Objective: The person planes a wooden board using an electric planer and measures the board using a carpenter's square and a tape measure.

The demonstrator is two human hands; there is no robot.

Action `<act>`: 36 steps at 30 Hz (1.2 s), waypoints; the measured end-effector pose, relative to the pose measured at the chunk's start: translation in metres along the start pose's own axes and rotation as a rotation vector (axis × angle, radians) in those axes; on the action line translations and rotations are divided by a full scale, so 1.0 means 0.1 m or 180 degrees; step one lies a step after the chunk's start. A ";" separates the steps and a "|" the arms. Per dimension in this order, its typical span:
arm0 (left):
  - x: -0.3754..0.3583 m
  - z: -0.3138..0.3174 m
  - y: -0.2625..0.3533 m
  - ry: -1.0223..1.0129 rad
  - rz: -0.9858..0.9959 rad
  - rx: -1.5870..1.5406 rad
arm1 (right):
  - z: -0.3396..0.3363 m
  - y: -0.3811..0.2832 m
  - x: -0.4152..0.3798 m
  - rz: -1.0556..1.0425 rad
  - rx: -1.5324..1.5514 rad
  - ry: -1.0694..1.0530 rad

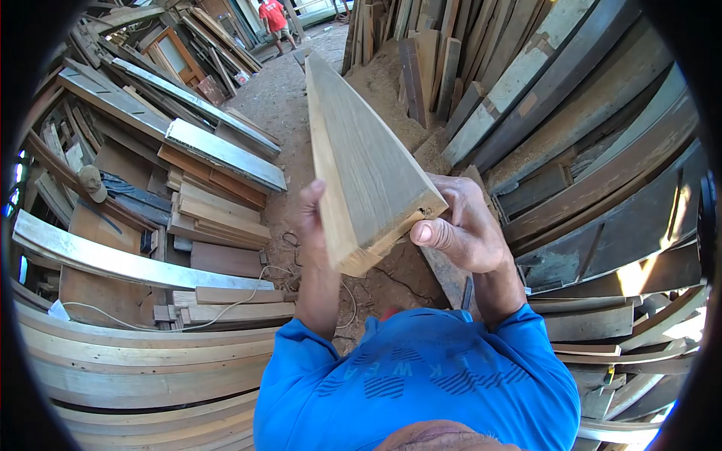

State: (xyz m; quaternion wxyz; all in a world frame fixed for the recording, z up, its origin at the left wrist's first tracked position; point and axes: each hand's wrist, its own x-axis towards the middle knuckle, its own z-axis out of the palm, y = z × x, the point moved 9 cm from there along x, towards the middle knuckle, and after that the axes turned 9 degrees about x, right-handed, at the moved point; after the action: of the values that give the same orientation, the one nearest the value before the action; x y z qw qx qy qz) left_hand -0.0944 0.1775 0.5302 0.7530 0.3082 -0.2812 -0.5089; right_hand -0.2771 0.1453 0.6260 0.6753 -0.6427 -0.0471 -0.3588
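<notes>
A long, thick wooden board [365, 154] stretches away from my chest, its near end raised toward me and its far end pointing up the passage. My right hand [470, 225] grips the right side of the near end, with the thumb over the end face and the fingers beneath. On the board's left side is my left hand [310, 214], slightly blurred, its fingers against the edge and partly hidden by the wood. The near end face looks rough and pale, with a small dark spot near its right corner.
Stacked boards [226, 218] line the left side, with a cap [92, 183] on them. Tall planks [519, 90] lean along the right. A pale cord [226, 307] runs at lower left. A person in a red shirt [272, 15] stands far ahead on the dirt floor.
</notes>
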 end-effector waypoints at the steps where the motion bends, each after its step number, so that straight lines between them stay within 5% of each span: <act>1: 0.02 0.02 -0.15 -0.0223 -0.0110 -0.0362 | -0.02 0.00 -0.01 -0.0002 -0.0060 0.0043; 4: 0.05 0.06 -0.60 -0.0512 -0.0316 -0.1283 | 0.08 -0.23 0.06 -0.0303 -0.1941 -0.0543; 7: 0.13 0.35 -0.81 -0.0507 -0.0252 -0.1603 | 0.18 -0.25 0.02 -0.0642 -0.2520 -0.0215; 15: 0.26 0.65 -0.45 -0.0875 0.0049 -0.1634 | 0.50 -0.09 0.07 -0.2083 -0.2701 0.0384; 30: 0.39 0.74 -0.14 -0.0789 0.0578 -0.1479 | 0.51 -0.18 0.12 -0.2227 -0.2724 0.0601; 36: 0.40 0.74 -0.29 -0.0902 0.0054 -0.1979 | 0.48 -0.17 0.09 -0.2227 -0.2799 0.0708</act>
State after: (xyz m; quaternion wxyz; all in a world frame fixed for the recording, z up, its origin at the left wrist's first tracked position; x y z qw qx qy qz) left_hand -0.1528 0.1183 0.5614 0.7685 -0.0123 -0.2170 -0.6018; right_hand -0.2607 0.1860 0.6531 0.1864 -0.7677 -0.0319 -0.6123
